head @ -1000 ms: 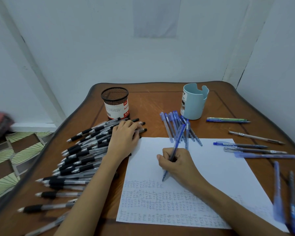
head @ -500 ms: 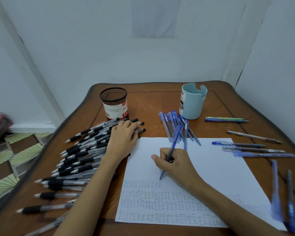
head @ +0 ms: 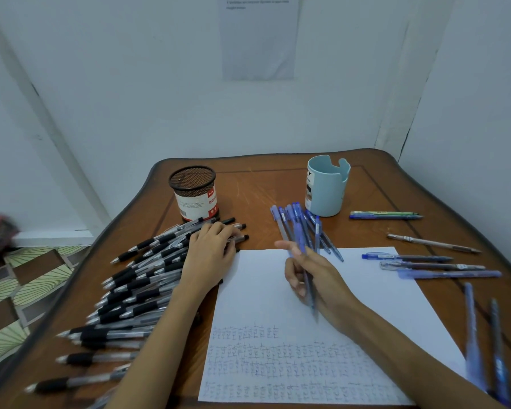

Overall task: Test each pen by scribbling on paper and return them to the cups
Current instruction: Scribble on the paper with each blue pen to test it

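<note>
Right grip [head: 313, 278] clenched round a blue pen [head: 299, 237], just above the paper [head: 381, 293]. Left grip [head: 211, 252] lies relaxed on the black pens [head: 136, 293]. Mesh cup [head: 194, 193] label reads "Ball P"; open counter [head: 263, 190] between it and the blue cup [head: 326, 187].

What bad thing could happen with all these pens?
The left hand rests on the black pens piled near the table edge; a nudge might roll some off. The right hand holds the blue pen above the paper; if dropped, it could get lost among other blue pens.
</note>
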Demonstrator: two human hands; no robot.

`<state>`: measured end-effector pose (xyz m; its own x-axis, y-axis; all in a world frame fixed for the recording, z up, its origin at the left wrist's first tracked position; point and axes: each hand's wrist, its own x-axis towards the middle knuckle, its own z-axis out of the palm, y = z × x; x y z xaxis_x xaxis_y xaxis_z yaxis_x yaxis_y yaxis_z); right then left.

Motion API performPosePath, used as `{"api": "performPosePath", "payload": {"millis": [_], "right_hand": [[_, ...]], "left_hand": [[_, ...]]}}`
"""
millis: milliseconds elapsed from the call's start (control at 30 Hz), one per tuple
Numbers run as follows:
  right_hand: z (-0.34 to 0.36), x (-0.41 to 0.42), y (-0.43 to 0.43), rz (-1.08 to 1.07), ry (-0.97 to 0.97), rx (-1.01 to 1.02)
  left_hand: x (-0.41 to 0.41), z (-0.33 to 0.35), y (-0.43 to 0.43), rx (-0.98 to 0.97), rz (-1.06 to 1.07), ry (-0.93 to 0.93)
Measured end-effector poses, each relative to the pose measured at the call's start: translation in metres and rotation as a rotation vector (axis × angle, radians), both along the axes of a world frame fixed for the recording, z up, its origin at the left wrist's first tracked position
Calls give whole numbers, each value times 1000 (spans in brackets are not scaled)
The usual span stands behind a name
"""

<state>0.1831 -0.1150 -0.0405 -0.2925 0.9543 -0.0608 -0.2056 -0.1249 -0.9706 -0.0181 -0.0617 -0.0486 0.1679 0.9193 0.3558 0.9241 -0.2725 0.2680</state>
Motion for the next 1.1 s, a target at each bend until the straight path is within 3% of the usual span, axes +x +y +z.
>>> {"api": "performPosePath", "payload": {"millis": [200, 400, 467, 600, 733, 900, 1100], "right_hand": [[9, 14, 4, 59, 568, -418], [8, 14, 4, 58, 564, -409], [12, 12, 3, 26, 454, -377], [25, 14, 4, -128, -144, -116], [26, 14, 24, -307, -466, 19], [19, -3, 68, -410, -753, 172], [20, 1, 82, -434, -817, 250]], "left_hand": [[-1, 0, 0, -7, 2, 0], [-1, -1, 1, 5, -2, -11], [-1, -2, 1, 2, -2, -5], [-1, -2, 1, 4, 1, -6], [-1, -2, 0, 4, -5, -9], [-1, -3, 1, 15, -11, -14], [-2, -5, 2, 25, -10, -3]]}}
